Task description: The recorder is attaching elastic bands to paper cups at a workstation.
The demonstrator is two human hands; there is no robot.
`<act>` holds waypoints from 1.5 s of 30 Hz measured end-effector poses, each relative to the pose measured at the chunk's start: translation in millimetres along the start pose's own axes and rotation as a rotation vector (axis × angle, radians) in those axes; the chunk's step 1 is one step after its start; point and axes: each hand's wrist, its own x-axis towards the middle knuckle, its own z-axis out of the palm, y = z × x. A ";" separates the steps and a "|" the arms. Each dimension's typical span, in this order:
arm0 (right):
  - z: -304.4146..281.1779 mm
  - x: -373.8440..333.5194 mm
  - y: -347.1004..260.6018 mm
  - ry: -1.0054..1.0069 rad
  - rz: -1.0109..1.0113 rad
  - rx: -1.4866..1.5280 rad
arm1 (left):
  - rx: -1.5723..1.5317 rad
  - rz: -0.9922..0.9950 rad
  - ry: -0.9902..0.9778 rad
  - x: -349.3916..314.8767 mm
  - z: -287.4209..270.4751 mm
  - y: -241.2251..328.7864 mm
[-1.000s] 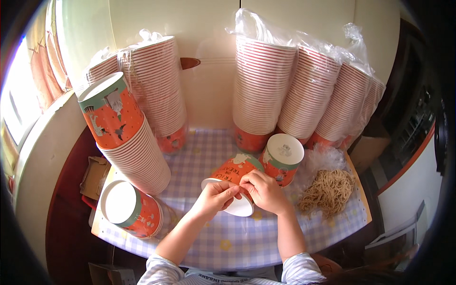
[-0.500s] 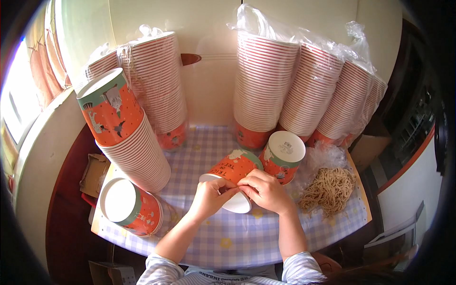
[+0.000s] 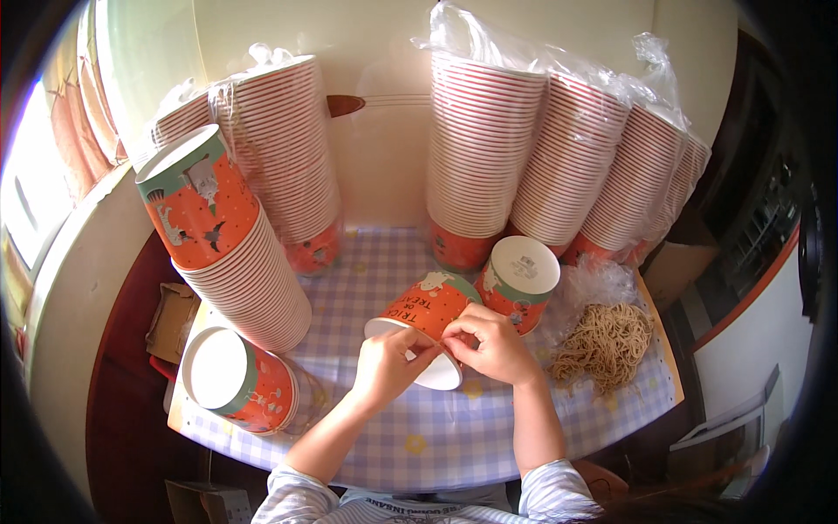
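Note:
An orange paper bucket [image 3: 436, 301] with a green base band and dark lettering lies on its side, its white-rimmed mouth toward me. At that rim my left hand [image 3: 388, 360] and my right hand [image 3: 491, 345] meet, thumbs and forefingers pinched close together. What sits between the fingertips is too small to make out. Touching or almost touching the bucket's far right side is a second bucket [image 3: 513, 301], upside down with its white base up. Right of my right hand lies a tangled heap of tan cord [image 3: 608, 349].
Tall nested bucket stacks in clear plastic stand at the back right [image 3: 484, 148] and back left [image 3: 284, 157]. At left lean an unwrapped stack [image 3: 249, 284] and a short upturned one [image 3: 266, 389]. Crumpled plastic [image 3: 580, 288] lies behind the cord. A checked cloth [image 3: 419, 445] covers the table.
The fingertips have shifted slightly at the bucket's rim, and my right hand's fingers have drawn a little away from the left ones. The bucket has barely moved.

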 end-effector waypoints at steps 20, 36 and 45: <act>-5.2 -0.9 -2.5 0.108 -0.008 -0.152 | -0.017 -0.065 -0.090 -3.2 26.3 -16.2; 8.0 -2.9 8.6 -0.112 0.071 -0.316 | -0.158 -0.242 -0.256 7.0 -0.8 -9.5; 10.4 -2.5 5.4 -0.096 0.078 -0.376 | -0.220 -0.224 -0.247 7.2 1.7 -13.9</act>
